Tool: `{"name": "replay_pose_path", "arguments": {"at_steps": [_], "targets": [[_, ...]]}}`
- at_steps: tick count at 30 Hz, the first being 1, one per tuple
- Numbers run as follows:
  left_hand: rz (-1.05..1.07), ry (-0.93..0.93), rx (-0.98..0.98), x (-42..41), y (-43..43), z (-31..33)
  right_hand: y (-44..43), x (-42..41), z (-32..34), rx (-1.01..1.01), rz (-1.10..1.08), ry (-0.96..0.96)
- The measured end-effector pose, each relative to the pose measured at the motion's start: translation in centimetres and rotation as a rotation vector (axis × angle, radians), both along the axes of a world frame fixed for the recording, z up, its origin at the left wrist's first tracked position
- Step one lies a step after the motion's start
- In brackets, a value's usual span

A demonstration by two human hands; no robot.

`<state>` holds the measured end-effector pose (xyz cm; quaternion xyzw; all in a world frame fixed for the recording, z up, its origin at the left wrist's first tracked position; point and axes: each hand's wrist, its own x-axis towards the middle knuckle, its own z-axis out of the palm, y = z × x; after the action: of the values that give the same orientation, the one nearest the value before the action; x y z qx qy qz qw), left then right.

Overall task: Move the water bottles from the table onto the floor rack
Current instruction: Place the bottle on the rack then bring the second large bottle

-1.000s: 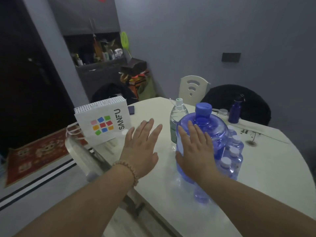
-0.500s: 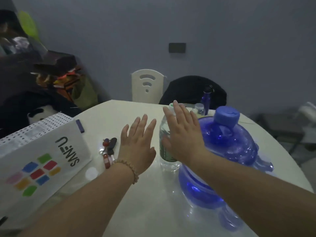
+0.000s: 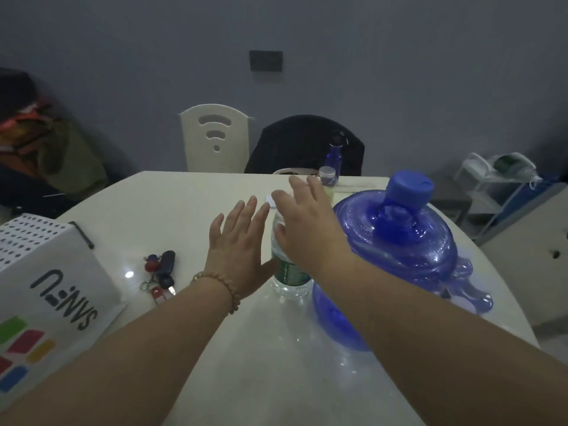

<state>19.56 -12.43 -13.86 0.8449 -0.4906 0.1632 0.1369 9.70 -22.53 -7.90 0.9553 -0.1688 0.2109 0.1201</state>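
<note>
Grey wall at the back, 2 chairs under it, 1 white (image 3: 215,136) and 1 dark (image 3: 295,146), and up front a white round bench (image 3: 172,204). Both hands are out over it, forearms stretched forward from the near edge.

Left hand (image 3: 238,250): flat and wide, fingers straight and pointing away, bead bracelet on the wrist. Its thumb side sits just beside the clear bottle (image 3: 287,273); I cannot tell whether it touches.

Right hand (image 3: 307,229): wide too, fingers stretched forward and a little blurred, palm over the bottle's top. It grips nothing.

That bottle stands upright near the middle of the bench, long axis vertical, green label facing us, neck hidden under the right hand. Just right of it is the big blue jug (image 3: 399,241), also upright, its blue cap (image 3: 410,187) pointing up. Small blue bottles (image 3: 467,287) press against the jug's right side; which way they point is hard to tell.

Keys (image 3: 161,273) lie left of the left hand, and a white bag (image 3: 52,290) stands at the bench's left edge. At the far edge are a dark blue bottle (image 3: 335,153) and a jar (image 3: 326,176), both upright. A white rack (image 3: 491,179) sits on the floor, far right.
</note>
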Motion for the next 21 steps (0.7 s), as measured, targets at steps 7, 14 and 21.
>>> {"name": "replay_pose_path", "arguments": {"at_steps": [7, 14, 21], "targets": [[-0.121, 0.132, 0.014, -2.1, -0.4, -0.8, 4.1, -5.9, -3.5, 0.083, 0.174, -0.021], [-0.323, 0.627, -0.369, -7.4, 0.8, -3.6, 6.2, -13.8, -7.4, 0.042, 0.155, -0.076], [-0.542, 0.181, -0.486, -12.1, 3.0, -7.1, 7.7, -19.4, -9.1, 0.083, 0.240, 0.015]]}}
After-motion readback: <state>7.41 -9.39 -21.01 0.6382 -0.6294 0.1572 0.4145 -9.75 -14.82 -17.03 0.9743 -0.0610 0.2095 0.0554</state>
